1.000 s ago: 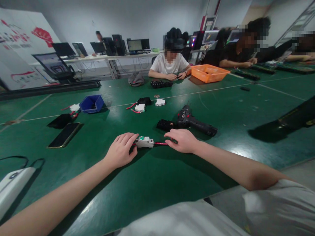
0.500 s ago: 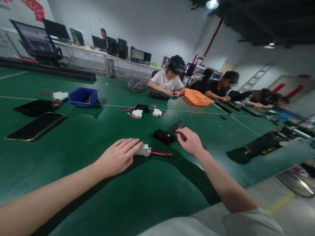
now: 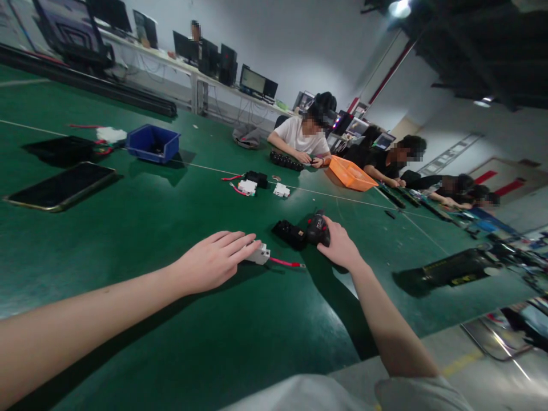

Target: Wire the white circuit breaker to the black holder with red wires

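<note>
My left hand [image 3: 218, 260] lies palm down over a white circuit breaker [image 3: 259, 253], its fingers together on the top and far side. A short red wire [image 3: 285, 263] with a metal lug runs from the breaker's right end. My right hand [image 3: 342, 245] is wrapped round a black cordless screwdriver [image 3: 317, 229] with red marks, which lies on the green table. Part of the tool is hidden by the fingers. Just left of it is a black block [image 3: 290, 234] with a small pale label.
Farther off lie more white breakers [image 3: 281, 190] and a black part [image 3: 256, 178]. A blue bin [image 3: 171, 149] and a phone [image 3: 62, 187] are at the left. An orange tray [image 3: 351, 174] stands by a person [image 3: 295, 137] opposite. A dark cylindrical bag [image 3: 454, 268] lies right.
My right hand has shifted to the right side of the screwdriver and closed round its body. The left hand stays on the breaker. The whole view has tilted a little.
</note>
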`<state>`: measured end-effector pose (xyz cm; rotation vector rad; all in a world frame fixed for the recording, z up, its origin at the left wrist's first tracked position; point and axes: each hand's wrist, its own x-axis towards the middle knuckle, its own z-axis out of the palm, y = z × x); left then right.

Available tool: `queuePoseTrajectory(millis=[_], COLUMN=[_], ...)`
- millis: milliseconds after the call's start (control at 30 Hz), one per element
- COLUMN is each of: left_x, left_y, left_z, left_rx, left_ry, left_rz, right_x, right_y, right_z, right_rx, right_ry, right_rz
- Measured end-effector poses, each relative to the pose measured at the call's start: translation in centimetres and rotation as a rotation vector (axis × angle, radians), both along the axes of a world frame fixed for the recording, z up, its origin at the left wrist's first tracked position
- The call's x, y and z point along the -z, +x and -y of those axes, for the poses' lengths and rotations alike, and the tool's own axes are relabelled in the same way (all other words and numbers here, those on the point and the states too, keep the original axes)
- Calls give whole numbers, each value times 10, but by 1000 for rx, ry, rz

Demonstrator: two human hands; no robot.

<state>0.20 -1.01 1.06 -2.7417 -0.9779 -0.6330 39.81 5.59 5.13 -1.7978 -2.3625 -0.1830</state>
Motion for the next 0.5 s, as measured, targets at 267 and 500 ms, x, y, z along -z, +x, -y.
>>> queuePoseTrajectory(millis=[267, 500], left_x=[-1, -3], left_y=[0, 1], left_z=[0, 1], left_rx=[-6, -9], left_ry=[-11, -48], left_rz=[4, 19], right_x=[7, 7], right_y=[-2, 0], right_z=[0, -1], right_rx=[20, 23], right_ry=[45, 21], right_rz=[117, 116])
